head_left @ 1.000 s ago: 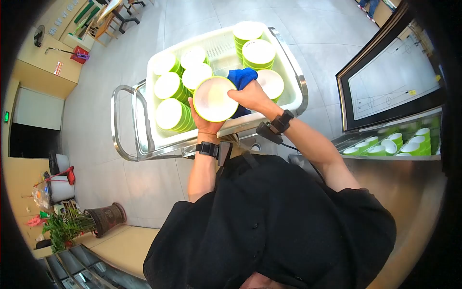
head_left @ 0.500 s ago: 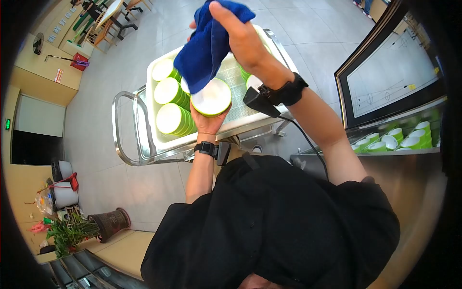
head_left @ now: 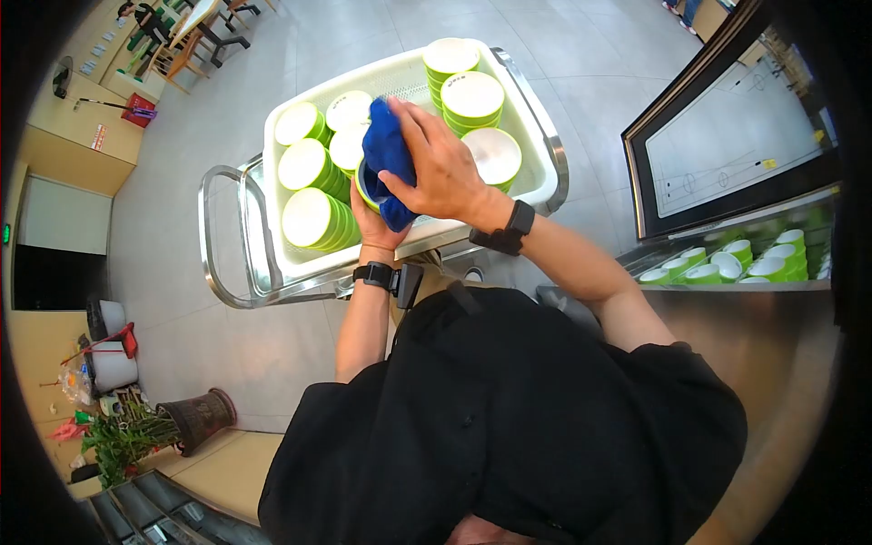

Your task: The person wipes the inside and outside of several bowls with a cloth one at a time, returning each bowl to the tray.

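Note:
In my left hand (head_left: 380, 222) is a green-and-white bowl (head_left: 367, 186), tipped on its side and mostly covered by a blue cloth (head_left: 389, 150). My right hand (head_left: 436, 165) is closed on that cloth and presses it into the bowl's mouth. Both hands are over the near side of a white plastic basket (head_left: 282, 136). Left of the bowl, stacks of matching bowls (head_left: 307, 218) lean in the basket. More bowl stacks (head_left: 472, 98) stand on its right side, close to my right hand.
The basket rests on a metal trolley with a tubular handle (head_left: 207, 241) at left. A glass-fronted counter (head_left: 727, 173) on the right holds more green bowls (head_left: 772, 263). A potted plant (head_left: 195, 420) stands lower left. Chairs (head_left: 177, 64) and a person (head_left: 145, 23) are at the far left.
My right hand has brought the blue cloth down from above the basket into the bowl. The bowl has turned from facing up to tilted sideways in my left hand.

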Demonstrator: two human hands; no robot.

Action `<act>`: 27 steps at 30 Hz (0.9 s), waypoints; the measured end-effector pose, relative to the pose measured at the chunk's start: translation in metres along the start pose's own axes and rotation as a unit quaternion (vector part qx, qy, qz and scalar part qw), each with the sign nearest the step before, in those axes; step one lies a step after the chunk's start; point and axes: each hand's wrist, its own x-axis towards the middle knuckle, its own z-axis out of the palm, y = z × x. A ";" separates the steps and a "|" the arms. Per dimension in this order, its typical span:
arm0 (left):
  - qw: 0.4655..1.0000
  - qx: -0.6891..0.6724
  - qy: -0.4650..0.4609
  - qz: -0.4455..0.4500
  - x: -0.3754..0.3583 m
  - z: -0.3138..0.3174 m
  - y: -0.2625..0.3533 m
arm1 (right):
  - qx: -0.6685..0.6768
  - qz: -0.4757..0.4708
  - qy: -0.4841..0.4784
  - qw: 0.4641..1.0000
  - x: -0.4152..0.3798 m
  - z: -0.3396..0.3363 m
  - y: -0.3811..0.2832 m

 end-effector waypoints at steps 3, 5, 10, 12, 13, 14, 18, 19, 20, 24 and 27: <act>0.999 0.009 0.013 0.038 0.000 -0.002 -0.001 | 0.056 -0.029 0.025 0.998 -0.017 -0.002 0.002; 0.998 0.041 0.035 0.040 0.000 -0.002 0.002 | 0.024 -0.102 -0.119 0.987 -0.024 -0.003 0.004; 0.993 0.110 0.015 -0.030 0.002 0.004 0.012 | -0.001 -0.054 -0.224 0.973 -0.051 0.013 0.019; 0.992 0.102 0.049 -0.051 0.001 0.002 0.011 | -0.029 -0.036 -0.212 0.976 -0.056 0.018 0.021; 0.991 0.106 0.051 -0.056 0.001 0.002 0.011 | -0.027 -0.030 -0.209 0.977 -0.059 0.019 0.022; 0.992 0.102 0.047 -0.064 0.002 0.003 0.010 | -0.045 -0.025 -0.218 0.975 -0.062 0.021 0.022; 0.986 0.127 0.033 -0.103 0.003 0.000 0.009 | -0.049 0.020 -0.258 0.965 -0.063 0.016 0.016; 0.985 0.136 0.018 -0.100 0.004 -0.001 0.008 | -0.045 0.032 -0.301 0.952 -0.062 0.014 0.016; 0.986 0.139 0.024 -0.094 0.005 -0.004 0.007 | -0.062 -0.002 -0.241 0.969 -0.068 0.021 0.021; 0.984 0.147 0.043 -0.087 0.007 -0.011 0.007 | 0.027 0.050 -0.298 0.953 -0.065 0.020 0.027; 0.984 0.151 0.049 -0.075 0.000 0.003 0.007 | 0.125 0.108 -0.346 0.924 -0.046 -0.001 0.025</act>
